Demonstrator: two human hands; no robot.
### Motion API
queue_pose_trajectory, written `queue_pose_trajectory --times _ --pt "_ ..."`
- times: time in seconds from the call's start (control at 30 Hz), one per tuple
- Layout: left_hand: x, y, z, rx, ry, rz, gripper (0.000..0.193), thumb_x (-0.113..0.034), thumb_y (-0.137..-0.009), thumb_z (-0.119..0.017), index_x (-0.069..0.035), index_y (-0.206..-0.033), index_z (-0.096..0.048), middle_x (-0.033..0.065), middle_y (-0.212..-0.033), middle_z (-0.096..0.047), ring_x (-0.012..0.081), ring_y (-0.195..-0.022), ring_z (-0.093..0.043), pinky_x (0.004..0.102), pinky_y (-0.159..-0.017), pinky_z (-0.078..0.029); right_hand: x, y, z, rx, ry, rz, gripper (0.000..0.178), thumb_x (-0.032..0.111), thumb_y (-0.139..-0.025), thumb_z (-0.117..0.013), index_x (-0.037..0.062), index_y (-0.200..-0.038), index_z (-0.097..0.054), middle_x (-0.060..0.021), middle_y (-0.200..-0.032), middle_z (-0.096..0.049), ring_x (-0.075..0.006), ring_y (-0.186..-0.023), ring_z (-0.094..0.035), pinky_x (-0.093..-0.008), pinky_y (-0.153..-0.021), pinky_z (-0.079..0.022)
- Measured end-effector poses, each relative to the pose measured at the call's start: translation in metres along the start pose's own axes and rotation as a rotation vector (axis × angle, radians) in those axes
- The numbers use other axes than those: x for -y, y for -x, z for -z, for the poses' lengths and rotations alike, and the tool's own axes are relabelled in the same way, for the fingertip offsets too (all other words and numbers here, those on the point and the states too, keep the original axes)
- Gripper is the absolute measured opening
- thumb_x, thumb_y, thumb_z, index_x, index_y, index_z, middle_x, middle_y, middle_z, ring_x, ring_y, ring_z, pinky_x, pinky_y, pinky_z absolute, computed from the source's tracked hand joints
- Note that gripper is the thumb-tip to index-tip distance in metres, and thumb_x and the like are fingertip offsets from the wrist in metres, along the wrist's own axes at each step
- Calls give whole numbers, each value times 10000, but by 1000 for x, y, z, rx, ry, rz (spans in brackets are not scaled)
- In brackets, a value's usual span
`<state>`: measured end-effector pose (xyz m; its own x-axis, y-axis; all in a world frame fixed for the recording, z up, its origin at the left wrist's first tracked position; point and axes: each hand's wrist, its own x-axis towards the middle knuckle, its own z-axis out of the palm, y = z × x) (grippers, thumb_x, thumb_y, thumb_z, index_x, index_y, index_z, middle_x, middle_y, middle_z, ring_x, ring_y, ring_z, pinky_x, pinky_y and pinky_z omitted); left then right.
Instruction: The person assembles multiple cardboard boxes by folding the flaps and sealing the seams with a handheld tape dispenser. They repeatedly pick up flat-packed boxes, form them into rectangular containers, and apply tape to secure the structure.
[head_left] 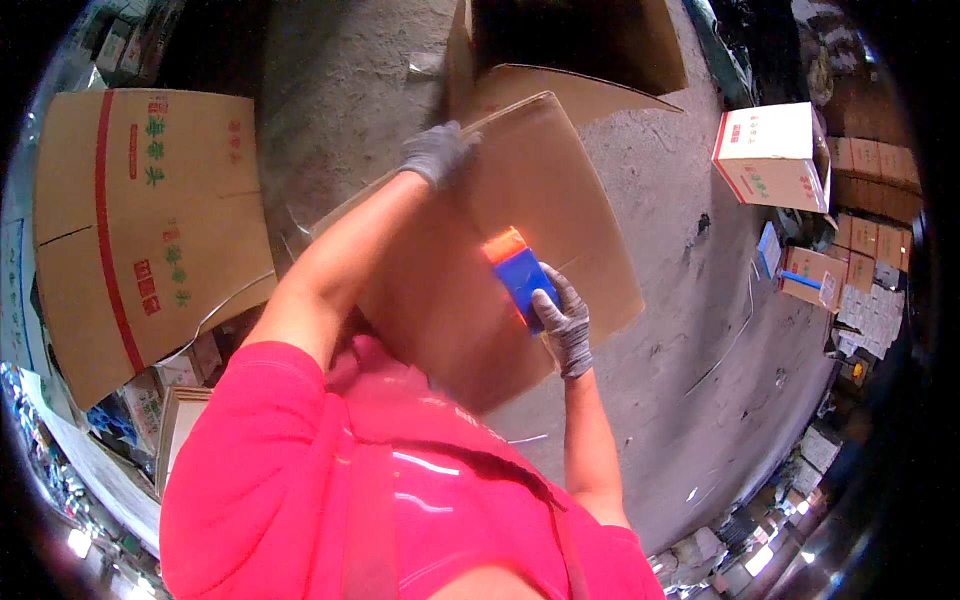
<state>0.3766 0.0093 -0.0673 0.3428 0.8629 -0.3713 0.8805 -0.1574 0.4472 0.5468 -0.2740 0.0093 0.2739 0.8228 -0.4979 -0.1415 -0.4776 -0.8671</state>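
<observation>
A: What do your right fingers have, in the gloved right hand (567, 335)?

B: You grasp the lower end of a blue-and-orange tool (522, 283), thumb on its near face. It looks like a tape dispenser, though you can't be sure at this blur.

A: Where is that tool?

B: Over the middle of the brown carton (592, 235) in front of you, its orange end pointing up and away. Whether it touches the cardboard, you can't tell.

A: And your left fingers?

B: Your left hand (435, 155), gloved too, is at the carton's far left edge. You can't tell whether those fingers clasp the edge or only rest against it.

A: Which step are you on?

B: By the look of it, you are working the tool over the carton's face, your left hand there as a brace. The next move calls for a firm right grip and a carton that doesn't slide or tilt.

A: What lies farther out?

B: Just beyond the carton you have an open box (655, 45); to your left, a box with a red stripe (190, 230); well off to your right, a white box (768, 155) on the grey floor (690, 290).
</observation>
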Motion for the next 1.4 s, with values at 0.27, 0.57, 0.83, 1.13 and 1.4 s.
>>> queue_pose_trajectory --times 0.27,0.57,0.83,1.13,1.4 --pt "47 -45 -29 -23 6 -49 582 -548 -900 -342 -59 -1059 -616 229 -1075 -614 413 -1037 -569 487 -877 -434 -9 61 58 -7 419 23 472 337 -809 -684 58 -1182 -606 -106 -1065 -660 -187 -976 -621 -328 -868 -479" --pt "21 -6 10 -13 -90 -44 599 -566 -914 -277 -108 -1151 -582 201 -1139 -594 399 -1070 -546 483 -894 -423 -98 252 193 -293 785 -241 486 383 -776 -713 38 -1112 -642 -152 -1006 -681 -233 -942 -658 -346 -836 -504" --pt "42 -2 -6 -604 -324 -326 465 -457 -887 -435 -181 -1245 -541 127 -1120 -613 330 -1014 -576 473 -879 -430 -134 158 149 -271 1027 -262 482 494 -779 -642 151 -1117 -652 -140 -1023 -670 -294 -918 -655 -399 -808 -500" --pt "-137 189 -114 -34 -250 -1063 356 -278 -823 -482 -201 -1168 -523 118 -1280 -431 363 -1214 -382 582 -1035 -215 -115 96 98 -176 996 -289 404 477 -804 -594 188 -1079 -660 -149 -954 -669 -339 -868 -643 -416 -771 -499" --pt "-147 222 -168 163 -332 -1146 509 -377 -871 -393 -214 -1353 -405 118 -1516 -218 386 -1393 -167 637 -1099 -11 -145 98 93 -257 785 -285 339 317 -763 -633 124 -1040 -672 -182 -959 -660 -340 -894 -638 -424 -794 -496"
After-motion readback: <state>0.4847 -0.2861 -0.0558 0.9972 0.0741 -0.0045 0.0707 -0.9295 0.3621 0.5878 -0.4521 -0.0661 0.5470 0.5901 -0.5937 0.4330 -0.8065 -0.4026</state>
